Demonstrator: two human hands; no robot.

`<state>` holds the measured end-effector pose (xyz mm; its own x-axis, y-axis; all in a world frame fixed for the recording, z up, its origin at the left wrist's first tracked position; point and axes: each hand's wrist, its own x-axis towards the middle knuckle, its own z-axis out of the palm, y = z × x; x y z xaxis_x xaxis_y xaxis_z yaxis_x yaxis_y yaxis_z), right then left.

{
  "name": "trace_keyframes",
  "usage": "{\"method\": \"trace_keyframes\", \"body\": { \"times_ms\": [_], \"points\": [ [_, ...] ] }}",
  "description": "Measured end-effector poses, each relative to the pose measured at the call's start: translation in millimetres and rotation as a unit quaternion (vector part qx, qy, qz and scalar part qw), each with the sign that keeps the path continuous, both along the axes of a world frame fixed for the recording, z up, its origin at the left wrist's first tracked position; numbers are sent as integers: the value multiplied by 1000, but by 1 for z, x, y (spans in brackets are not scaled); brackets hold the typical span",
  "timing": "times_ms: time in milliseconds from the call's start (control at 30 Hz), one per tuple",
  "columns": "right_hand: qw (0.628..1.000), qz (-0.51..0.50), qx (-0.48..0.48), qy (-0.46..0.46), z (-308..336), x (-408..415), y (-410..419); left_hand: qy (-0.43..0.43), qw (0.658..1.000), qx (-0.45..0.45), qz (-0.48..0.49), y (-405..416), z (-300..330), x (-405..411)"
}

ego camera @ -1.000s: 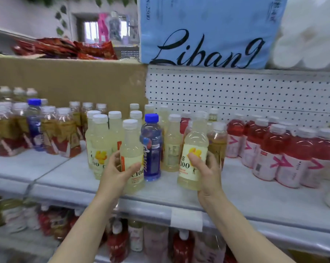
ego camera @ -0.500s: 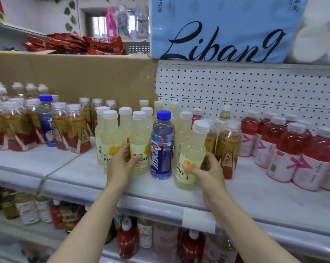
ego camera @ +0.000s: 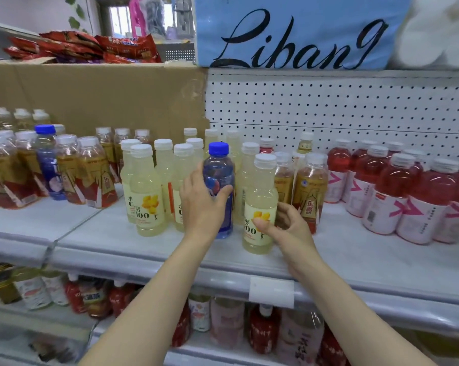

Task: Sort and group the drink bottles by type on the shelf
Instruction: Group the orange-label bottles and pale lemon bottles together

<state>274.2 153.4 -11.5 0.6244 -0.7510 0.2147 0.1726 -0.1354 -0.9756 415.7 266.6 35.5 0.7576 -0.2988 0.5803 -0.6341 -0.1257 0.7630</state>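
A small shop: a white metal shelf (ego camera: 117, 244) with a blank price-tag holder (ego camera: 271, 291) carries rows of identical red-drink bottles (ego camera: 386, 196), backed by white pegboard (ego camera: 328, 107), with red snack packets (ego camera: 91, 47) stacked above.

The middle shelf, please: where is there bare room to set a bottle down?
The shelf is bare along its front edge right of the right hand, before the red bottles. Another patch lies front left, before the amber bottles. It is crowded around the pale yellow bottles.
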Motion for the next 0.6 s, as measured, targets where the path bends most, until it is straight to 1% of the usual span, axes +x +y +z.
{"method": "trace_keyframes", "body": {
  "times_ms": [100,233,367,467,600],
  "points": [
    [1000,-9,-8,20,1,-2,0,23,999,-36,-14,16,1,1],
    [998,-38,-18,53,3,1,5,81,992,-97,-25,58,0,-7],
    [995,-34,-33,84,9,29,13,86,988,-125,-5,95,1,-6],
    [994,-12,-43,102,15,59,21,80,993,-90,-17,109,9,2],
    [990,55,-18,128,18,83,32,58,997,-11,-42,110,14,9]
  ]
}}
